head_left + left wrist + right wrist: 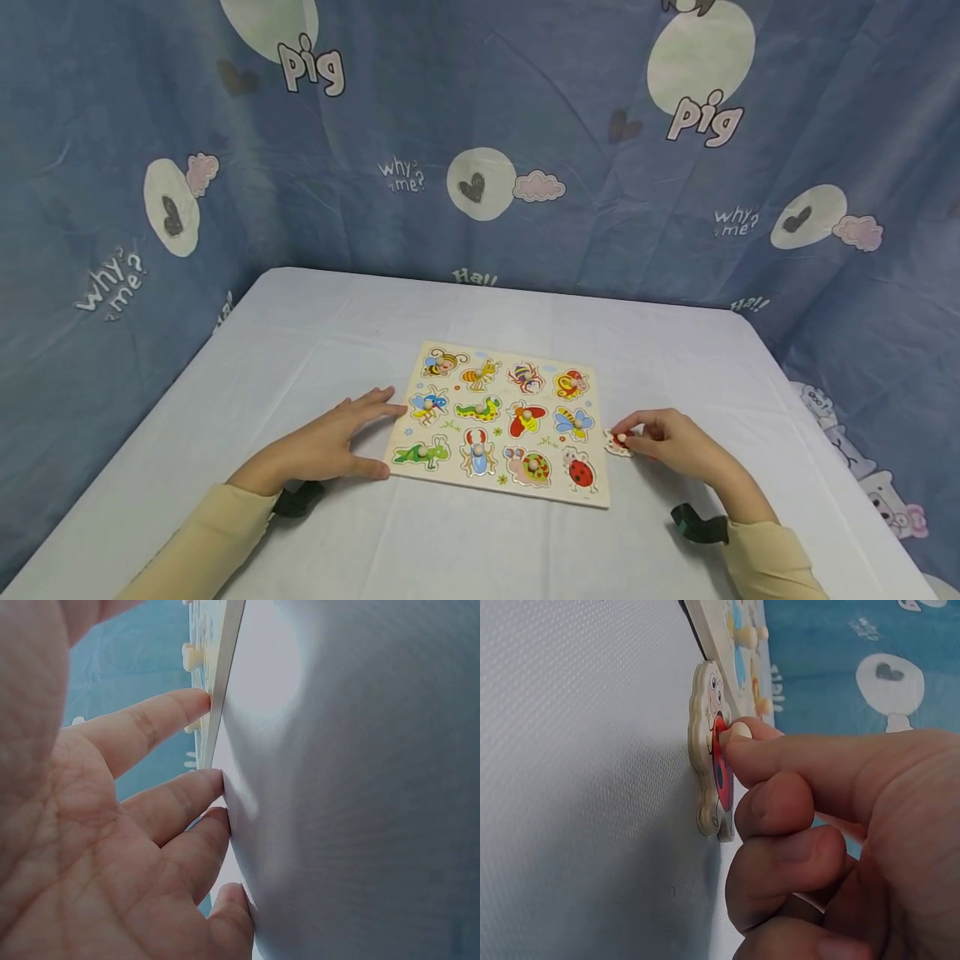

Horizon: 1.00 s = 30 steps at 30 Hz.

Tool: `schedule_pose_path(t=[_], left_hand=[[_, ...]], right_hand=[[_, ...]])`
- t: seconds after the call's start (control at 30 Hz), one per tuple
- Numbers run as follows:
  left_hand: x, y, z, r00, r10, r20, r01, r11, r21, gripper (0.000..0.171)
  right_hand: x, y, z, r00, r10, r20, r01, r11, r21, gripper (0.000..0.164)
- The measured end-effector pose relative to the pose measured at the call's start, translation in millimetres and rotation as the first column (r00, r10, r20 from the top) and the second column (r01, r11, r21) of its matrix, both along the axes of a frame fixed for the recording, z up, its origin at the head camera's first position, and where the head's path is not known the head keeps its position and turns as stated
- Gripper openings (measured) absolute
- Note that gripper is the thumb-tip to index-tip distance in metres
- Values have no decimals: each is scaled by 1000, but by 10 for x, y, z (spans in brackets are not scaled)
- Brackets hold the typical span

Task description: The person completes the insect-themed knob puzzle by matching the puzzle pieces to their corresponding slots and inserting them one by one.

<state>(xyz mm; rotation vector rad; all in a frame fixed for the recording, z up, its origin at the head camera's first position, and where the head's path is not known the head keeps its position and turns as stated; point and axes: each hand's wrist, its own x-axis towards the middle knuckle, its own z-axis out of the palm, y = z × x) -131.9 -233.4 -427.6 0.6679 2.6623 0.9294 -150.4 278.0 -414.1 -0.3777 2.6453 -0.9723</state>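
A wooden peg puzzle board [465, 433] lies on the table, its insect pieces topped by small round knobs. At its lower right corner a printed ladybug [580, 472] shows no knob. My right hand [678, 446] pinches the knob of a ladybug puzzle piece [721, 761] between thumb and forefinger, just right of the board. That piece stands close to the white cloth, with the other fingers curled below the pinch. Along the board's left edge, my left hand [330, 437] has its fingers spread, the forefinger and thumb tips right at the edge.
A white cloth covers the table [315, 333], which reaches past the board on every side. Behind and beside it hangs a blue printed curtain [360, 225]. Dark bands [697, 525] sit on both wrists, next to beige sleeves [202, 542].
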Motion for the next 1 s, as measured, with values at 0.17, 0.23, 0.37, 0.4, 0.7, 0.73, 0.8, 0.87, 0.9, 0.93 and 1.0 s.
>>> schedule_pose_path(t=[0.17,0.23,0.37,0.4,0.7,0.73,0.8,0.87,0.9,0.93,1.0], left_hand=[[0,9,4,1000,0,0,0,1000,-2,87],[-2,8,2,1000,1,1,-1,1000,-3,87],[-6,3,-3,1000,4,2,-4,1000,-7,87],[-7,2,-6,1000,6,4,-6,1000,-8,87],[-9,-4,-5,1000,-2,-5,2,1000,-6,87],[-9,-6,-8,1000,-2,-2,2,1000,-4,87],[-11,-11,-16,1000,1,4,-1,1000,-2,87],[-12,-19,-20,1000,1,5,-1,1000,-4,87],[-14,-23,-24,1000,3,8,-3,1000,-4,87],[-15,-27,-25,1000,6,13,-6,1000,-4,87],[-13,-29,-21,1000,6,14,-6,1000,-4,87]], right_hand=[[-10,9,-14,1000,8,14,-8,1000,10,15],[-9,14,-21,1000,9,26,-9,1000,11,14],[5,34,-30,999,22,45,-22,1000,5,14],[8,41,-31,998,26,48,-26,1000,4,14],[42,90,-17,998,19,58,-20,1000,12,16],[46,93,-15,998,18,61,-18,1000,12,16],[52,94,-11,998,14,64,-15,1000,12,17],[57,93,-8,998,12,66,-13,1000,13,17],[59,92,-8,998,11,68,-12,1000,14,18],[62,88,-9,997,8,71,-10,1000,15,18],[62,92,-9,997,10,70,-11,1000,12,18]])
